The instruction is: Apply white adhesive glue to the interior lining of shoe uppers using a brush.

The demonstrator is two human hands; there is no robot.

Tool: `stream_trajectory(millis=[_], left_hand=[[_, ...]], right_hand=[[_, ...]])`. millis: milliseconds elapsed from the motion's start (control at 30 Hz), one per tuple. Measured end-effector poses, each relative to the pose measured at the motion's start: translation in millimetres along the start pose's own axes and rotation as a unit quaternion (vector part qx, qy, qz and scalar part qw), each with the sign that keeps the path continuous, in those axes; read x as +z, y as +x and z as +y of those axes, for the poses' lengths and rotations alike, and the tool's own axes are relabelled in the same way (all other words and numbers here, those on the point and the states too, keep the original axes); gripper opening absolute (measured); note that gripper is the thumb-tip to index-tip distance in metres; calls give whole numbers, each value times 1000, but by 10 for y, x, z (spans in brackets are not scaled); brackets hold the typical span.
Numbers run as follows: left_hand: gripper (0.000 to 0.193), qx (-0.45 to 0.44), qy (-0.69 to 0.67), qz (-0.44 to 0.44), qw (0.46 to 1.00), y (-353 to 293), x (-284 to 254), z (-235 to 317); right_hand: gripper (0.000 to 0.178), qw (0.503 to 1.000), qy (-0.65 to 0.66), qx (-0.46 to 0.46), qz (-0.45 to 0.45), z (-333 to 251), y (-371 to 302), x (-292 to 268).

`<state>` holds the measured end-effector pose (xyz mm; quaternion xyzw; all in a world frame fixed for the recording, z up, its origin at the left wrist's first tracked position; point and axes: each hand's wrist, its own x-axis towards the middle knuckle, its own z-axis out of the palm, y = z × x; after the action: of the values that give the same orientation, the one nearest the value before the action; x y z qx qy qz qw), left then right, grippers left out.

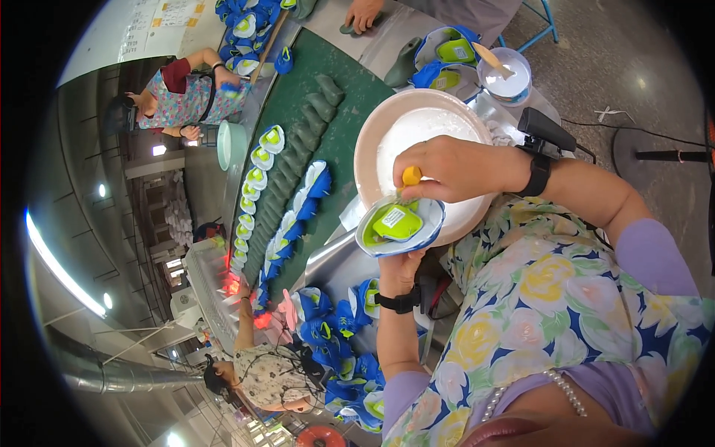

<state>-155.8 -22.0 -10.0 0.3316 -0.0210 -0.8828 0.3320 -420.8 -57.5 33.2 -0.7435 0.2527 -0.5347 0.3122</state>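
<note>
My left hand (402,270) is closed on a shoe upper (398,222) from below. The upper is white with a blue edge and a lime-green lining bearing a white label, and its opening faces up. Just above its rim, my right hand (436,170) pinches a yellow-handled brush (412,176); the brush head is mostly hidden by the fingers and the upper. Behind both hands sits a wide pale-pink basin (370,141) of white liquid, partly covered by my right hand and forearm.
A green conveyor belt (350,78) carries rows of dark shoe lasts (304,138) and uppers (257,179). Blue uppers (328,339) pile up beside my left arm. A white tub (514,89) holds a wooden-handled brush (491,61). Co-workers stand across the belt; another's hand (363,15) shows above.
</note>
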Motion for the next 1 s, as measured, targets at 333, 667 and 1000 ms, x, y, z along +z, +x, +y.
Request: stream_trajectory(millis=[333, 667, 1000], left_hand=[[46, 233, 290, 121, 920, -70, 343, 53], [50, 288, 350, 90, 887, 9, 423, 206], [52, 406, 276, 119, 863, 147, 72, 793]], right_hand=[[15, 988, -47, 145, -25, -89, -34, -254], [17, 996, -69, 39, -48, -24, -19, -268], [28, 952, -35, 291, 92, 274, 129, -97]])
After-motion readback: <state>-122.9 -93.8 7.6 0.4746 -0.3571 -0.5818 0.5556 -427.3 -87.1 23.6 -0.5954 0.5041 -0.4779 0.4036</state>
